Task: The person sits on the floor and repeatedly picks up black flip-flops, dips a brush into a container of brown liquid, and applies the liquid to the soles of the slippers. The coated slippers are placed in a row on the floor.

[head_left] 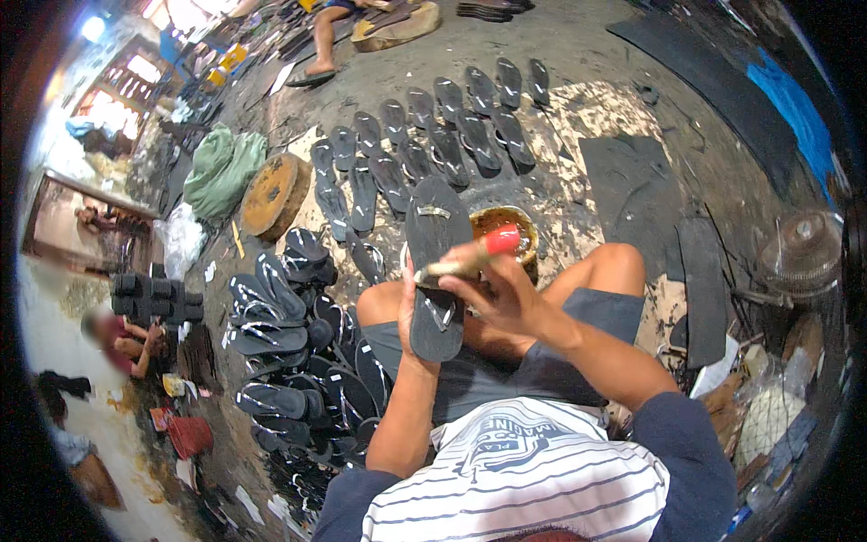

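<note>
Left hand [409, 312] clasps a black sole [437, 239]; right hand [508, 294] pinches a red-ended tool [502, 239] over it. Brown-filled pot [534, 238] at sole's two o'clock.

The fingers of the left hand [408, 312] are mostly hidden behind the dark sandal [436, 237], whose middle the right hand [506, 298] and a red-ended tool [503, 238] cover. The right hand's grip conceals part of that tool, and whether its pale, blurred end touches the sandal cannot be told. Just beyond the right hand, the bowl [532, 227] is partly masked. Left of the left hand, piled sandals [269, 340] hide one another. Far beyond both hands, the upper edge cuts off a seated person [323, 41].
</note>
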A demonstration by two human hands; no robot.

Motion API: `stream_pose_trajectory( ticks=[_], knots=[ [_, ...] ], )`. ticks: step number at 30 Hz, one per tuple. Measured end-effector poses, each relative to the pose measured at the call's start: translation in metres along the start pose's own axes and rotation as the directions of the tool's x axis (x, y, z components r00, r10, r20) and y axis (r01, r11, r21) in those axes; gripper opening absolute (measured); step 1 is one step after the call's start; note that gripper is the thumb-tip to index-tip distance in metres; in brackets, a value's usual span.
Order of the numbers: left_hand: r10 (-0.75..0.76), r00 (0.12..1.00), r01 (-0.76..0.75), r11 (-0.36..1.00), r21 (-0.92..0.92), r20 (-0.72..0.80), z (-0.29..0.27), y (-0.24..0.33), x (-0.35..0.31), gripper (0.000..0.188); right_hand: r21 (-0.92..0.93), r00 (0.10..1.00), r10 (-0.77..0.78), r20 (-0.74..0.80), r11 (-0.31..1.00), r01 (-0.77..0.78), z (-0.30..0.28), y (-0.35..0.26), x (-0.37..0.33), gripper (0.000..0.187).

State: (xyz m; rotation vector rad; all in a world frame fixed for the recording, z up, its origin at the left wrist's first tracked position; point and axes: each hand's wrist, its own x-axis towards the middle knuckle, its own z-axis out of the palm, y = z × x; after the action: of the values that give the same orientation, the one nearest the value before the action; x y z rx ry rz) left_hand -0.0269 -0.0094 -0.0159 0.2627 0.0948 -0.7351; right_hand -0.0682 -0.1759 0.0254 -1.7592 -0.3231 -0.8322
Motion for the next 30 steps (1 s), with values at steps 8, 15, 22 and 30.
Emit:
stream_pose_trajectory(
  ticks=[8,15,22,30],
  knots=[
    [0.091,0.993,-0.108,0.958,0.264,0.079,0.016,-0.012,-0.021,0.056,0.157,0.851,0.506,-0.139,0.86,-0.485,-0.038,0.013,0.059,0.037],
    [0.051,0.998,-0.053,0.997,0.049,0.03,0.003,-0.008,-0.027,0.059,-0.005,0.994,0.013,-0.113,1.0,-0.014,-0.048,0.017,0.075,0.028],
    [0.088,0.99,-0.104,0.985,0.14,0.112,0.018,0.022,0.031,0.07,0.05,0.996,0.09,-0.007,0.995,-0.09,0.009,-0.016,-0.015,0.022],
    [0.288,0.957,-0.283,0.92,0.271,0.021,0.033,-0.005,0.051,0.049,-0.121,0.987,-0.1,0.128,0.986,0.116,0.001,0.002,0.0,0.028]
  ],
)
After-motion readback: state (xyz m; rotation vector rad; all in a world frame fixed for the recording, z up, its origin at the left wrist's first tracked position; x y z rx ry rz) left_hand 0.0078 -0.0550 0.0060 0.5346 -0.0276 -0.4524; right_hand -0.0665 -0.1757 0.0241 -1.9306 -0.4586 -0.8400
